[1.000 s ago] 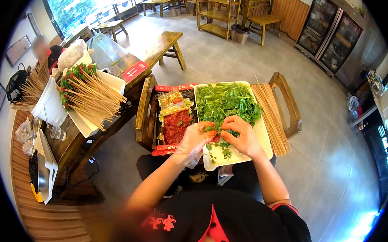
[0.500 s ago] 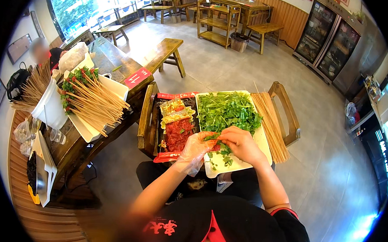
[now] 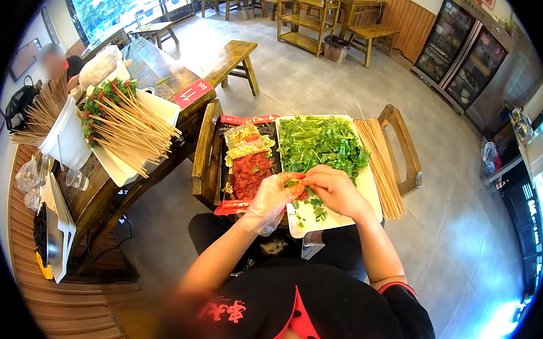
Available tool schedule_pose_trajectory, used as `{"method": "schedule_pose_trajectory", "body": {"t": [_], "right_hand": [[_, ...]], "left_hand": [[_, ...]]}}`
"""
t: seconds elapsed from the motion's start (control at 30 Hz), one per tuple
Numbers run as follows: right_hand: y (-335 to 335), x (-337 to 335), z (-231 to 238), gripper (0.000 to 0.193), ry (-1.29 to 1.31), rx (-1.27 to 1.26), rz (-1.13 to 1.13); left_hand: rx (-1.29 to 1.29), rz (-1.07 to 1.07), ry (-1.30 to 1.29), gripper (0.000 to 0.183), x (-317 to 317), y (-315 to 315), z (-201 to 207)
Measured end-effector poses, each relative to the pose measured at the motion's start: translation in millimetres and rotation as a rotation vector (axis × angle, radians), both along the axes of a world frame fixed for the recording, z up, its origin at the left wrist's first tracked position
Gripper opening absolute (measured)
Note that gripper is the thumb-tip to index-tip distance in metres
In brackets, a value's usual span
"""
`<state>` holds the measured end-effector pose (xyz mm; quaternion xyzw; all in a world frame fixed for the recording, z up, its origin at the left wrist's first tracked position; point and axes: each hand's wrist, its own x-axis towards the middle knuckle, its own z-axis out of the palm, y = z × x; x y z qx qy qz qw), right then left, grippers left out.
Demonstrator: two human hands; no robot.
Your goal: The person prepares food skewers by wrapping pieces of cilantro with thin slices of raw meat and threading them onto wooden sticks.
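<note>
My left hand (image 3: 271, 198), in a clear plastic glove, is closed in a pinch around a small bundle of cilantro and red meat (image 3: 293, 184). Bare, my right hand (image 3: 339, 193) meets it with fingertips pressed together on the same bundle; the fingers partly hide it. Both hands are above the near part of a cream tray (image 3: 368, 196) heaped with leafy cilantro (image 3: 322, 144). Beside it at left, raw red sliced meat (image 3: 251, 174) lies in a dark tray with yellowish pieces at its far end. Loose leaves are scattered near my hands.
A row of bamboo skewers (image 3: 383, 172) lies along the cream tray's right side. On the wooden table (image 3: 157, 65) at left, a tray holds loaded skewers (image 3: 132, 128) beside a white tub (image 3: 70, 135) of skewers. A person (image 3: 56, 66) is behind it. A bench (image 3: 233, 63) stands ahead.
The view has shifted slightly. My hands stay together at the bundle, with small finger movements; less of the green sprig shows between them now.
</note>
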<state>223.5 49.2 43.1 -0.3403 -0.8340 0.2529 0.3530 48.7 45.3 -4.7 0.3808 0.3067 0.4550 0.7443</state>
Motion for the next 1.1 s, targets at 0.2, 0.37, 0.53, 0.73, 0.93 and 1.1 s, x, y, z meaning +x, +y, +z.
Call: {"method": "schedule_pose_trajectory", "body": {"t": [0.2,0.37,0.53,0.73,0.93,1.1], "right_hand": [[-2,10,-5,0.018,0.126,-0.14,-0.166],[-5,7,-12,0.018,0.133,-0.222,-0.203],[-5,6,-12,0.018,0.128,-0.061,-0.128],[-6,7,-10,0.018,0.038,-0.017,-0.065],[5,12,-21,0.012,0.085,-0.129,-0.159],[13,17,-84,0.009,-0.394,-0.089,-0.275]], "left_hand": [[-0.074,0.049,-0.12,0.021,-2,-1,5],[-0.071,0.047,-0.057,0.021,1,-5,14],[-0.063,0.031,-0.045,0.022,0,-4,11],[-0.045,0.004,0.026,0.025,2,-2,5],[-0.129,0.123,0.029,0.019,-1,-1,8],[-0.113,0.167,-0.049,0.02,-13,4,-2]]}}
